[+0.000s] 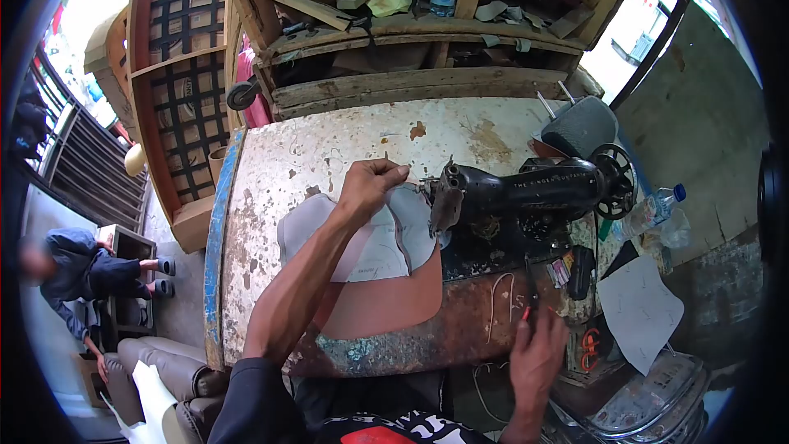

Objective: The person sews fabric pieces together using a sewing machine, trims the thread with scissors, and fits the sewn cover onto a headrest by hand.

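A black sewing machine (526, 193) stands on the worn white table. Left of its needle end, my left hand (374, 185) is closed in a pinch at the top edge of grey-white cut pieces (378, 247); what lies between the fingertips is too small to make out. Under those pieces is a brown piece (386, 308). My right hand (538, 345) is at the table's front edge, its fingers at the red end of a dark, thin tool (528, 288). Whether the fingers grip that tool is unclear.
Scissors with orange handles (589, 349), a white cut sheet (643, 308) and a water bottle (653, 210) are on the right. A shelf with scraps (394, 33) stands behind the table (288, 148). Another person (82, 267) sits at the far left.
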The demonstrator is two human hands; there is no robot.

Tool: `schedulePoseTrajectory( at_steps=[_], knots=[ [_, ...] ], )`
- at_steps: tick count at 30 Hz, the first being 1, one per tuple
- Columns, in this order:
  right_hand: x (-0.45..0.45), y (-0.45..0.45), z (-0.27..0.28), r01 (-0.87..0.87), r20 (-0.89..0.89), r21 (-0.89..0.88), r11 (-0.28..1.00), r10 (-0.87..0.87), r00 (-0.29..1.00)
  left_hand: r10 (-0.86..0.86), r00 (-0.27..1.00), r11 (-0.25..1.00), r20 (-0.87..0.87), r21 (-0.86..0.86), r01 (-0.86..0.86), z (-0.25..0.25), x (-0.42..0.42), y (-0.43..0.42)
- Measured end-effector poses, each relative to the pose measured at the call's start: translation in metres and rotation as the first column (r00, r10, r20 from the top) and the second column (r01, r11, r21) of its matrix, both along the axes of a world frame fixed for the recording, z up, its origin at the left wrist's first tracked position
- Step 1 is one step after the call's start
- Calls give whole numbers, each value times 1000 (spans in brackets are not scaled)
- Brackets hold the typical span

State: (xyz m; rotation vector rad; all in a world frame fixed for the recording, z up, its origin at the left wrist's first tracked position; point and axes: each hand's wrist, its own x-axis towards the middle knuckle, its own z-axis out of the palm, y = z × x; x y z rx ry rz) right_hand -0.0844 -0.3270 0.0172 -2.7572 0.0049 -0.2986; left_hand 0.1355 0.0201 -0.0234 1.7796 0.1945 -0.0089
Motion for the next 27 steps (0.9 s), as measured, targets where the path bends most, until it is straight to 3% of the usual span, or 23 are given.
schedulePoseTrajectory(
  at_steps=[1,2,4,5,7,8,9,10,11,12,13,15,16,17,18,19,21,24,27],
  knots=[
    [-2,-8,0,113,27,-130,985,-110,994,-4,999,983,-47,-181,-5,-2,-1,2],
    [-4,-15,2,114,28,-131,985,-112,993,-17,995,935,-95,-355,-18,-4,-3,3],
    [-7,-21,8,53,-170,-165,985,-82,982,-8,997,921,-81,-389,-24,3,-7,1],
    [-8,-23,8,53,-171,-169,984,-82,982,2,997,906,-74,-423,-33,5,-10,0],
    [-6,-23,7,86,-175,-89,992,-101,979,-20,998,912,-60,-410,-6,19,-12,-1],
    [-5,-22,9,83,-170,-90,992,-97,981,-4,997,959,-72,-283,-17,26,-16,-1],
    [-5,-21,13,160,-276,51,986,-140,951,15,996,988,-85,-152,-27,35,-22,-4],
    [-2,-18,14,247,-380,187,951,-162,911,17,997,988,-77,-150,-29,33,-22,-5],
    [-2,-17,11,242,-375,191,951,-158,914,23,1000,994,10,-105,-22,26,-22,-6],
    [-4,-14,9,284,-424,465,839,-70,903,28,995,998,93,-61,-22,25,-24,-6],
    [-6,-13,8,329,-451,689,646,27,892,33,996,998,89,-60,-28,25,-26,-3],
    [-12,11,1,384,-418,908,167,304,856,-8,999,997,48,-74,11,25,-27,-2],
    [-14,30,-2,400,-328,912,-96,415,848,-15,999,997,47,-72,19,23,-27,-3],
    [-13,55,-1,438,-367,896,-67,443,818,-6,998,995,58,-99,11,19,-26,-3],
    [-9,65,-15,390,-196,899,-200,614,765,5,998,992,67,-127,4,16,-27,-3],
    [-6,82,-18,390,-197,898,-203,608,769,-2,998,992,65,-127,10,13,-28,-4],
    [12,119,-16,470,-123,779,-415,634,764,-4,997,979,74,-203,19,10,-30,-3],
    [38,140,-22,442,-26,782,-440,685,728,17,995,986,103,-169,0,15,-37,-5],
    [53,152,-22,456,-70,773,-441,656,752,30,990,991,140,-135,-11,10,-40,-5]
  ],
)
